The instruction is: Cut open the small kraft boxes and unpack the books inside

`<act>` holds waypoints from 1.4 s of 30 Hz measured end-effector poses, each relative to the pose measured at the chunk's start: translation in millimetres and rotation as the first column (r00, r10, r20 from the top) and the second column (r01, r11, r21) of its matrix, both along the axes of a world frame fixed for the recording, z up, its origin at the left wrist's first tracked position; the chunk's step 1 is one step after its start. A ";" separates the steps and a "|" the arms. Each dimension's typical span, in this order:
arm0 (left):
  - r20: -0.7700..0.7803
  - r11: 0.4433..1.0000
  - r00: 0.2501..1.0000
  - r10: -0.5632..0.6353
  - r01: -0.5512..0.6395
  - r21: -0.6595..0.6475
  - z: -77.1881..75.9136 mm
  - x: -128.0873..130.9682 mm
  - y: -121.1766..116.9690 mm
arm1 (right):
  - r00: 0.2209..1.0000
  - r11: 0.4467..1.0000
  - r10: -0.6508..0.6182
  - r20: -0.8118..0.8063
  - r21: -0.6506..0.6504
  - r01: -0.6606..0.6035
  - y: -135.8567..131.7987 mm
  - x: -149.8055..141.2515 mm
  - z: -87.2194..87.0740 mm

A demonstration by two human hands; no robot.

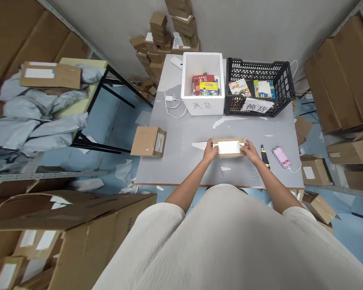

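Note:
Between my two hands is a small brown cardboard box (229,154) with a white label (228,147) on its upper face. My left hand (211,151) grips its left end, fingers at the far edge and thumb on the near side. The right end is held by my right hand (250,151) in the same way. A black and yellow utility knife (264,156) lies on the grey table (181,169) just right of my right hand. Farther right is a pink, blurred-out object (281,156) with a white cable.
At the table's back stand a white foam box (203,106) and a black plastic crate (260,108), both holding books. A closed carton (148,141) sits at the left edge. Grey parcels (45,108) fill a side table. A large open carton (90,241) is at lower left.

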State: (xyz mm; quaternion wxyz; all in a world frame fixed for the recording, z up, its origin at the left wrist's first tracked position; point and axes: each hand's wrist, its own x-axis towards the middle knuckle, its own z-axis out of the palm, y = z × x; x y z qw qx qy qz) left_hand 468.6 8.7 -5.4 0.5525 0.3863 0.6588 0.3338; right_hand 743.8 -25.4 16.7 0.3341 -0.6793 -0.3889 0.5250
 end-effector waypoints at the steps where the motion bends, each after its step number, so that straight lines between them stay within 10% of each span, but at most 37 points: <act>1: 0.013 1.000 1.000 0.000 0.000 0.017 3.2 0.7 -0.9 | 1.000 1.000 -0.006 0.001 0.009 0.006 -1.4 0.9 1.2; 8: 0.004 0.997 1.000 0.023 -0.023 0.069 17.0 2.4 -8.6 | 0.992 0.991 -0.111 0.056 0.077 0.106 -14.1 8.2 3.7; 18: -0.170 0.991 0.977 -0.125 0.115 -0.068 -18.9 -2.6 -46.0 | 0.944 0.989 0.015 0.331 -0.141 0.034 -45.3 8.7 -18.1; 26: -0.110 0.996 0.990 -0.085 0.081 -0.046 -27.8 -3.7 -45.9 | 0.937 0.996 -0.034 0.348 -0.069 0.062 -41.3 5.8 -19.6; 42: 0.024 0.998 0.999 -0.032 0.031 0.054 1.1 13.9 -36.2 | 0.966 0.986 -0.169 0.196 0.046 0.163 -41.4 -5.5 -14.9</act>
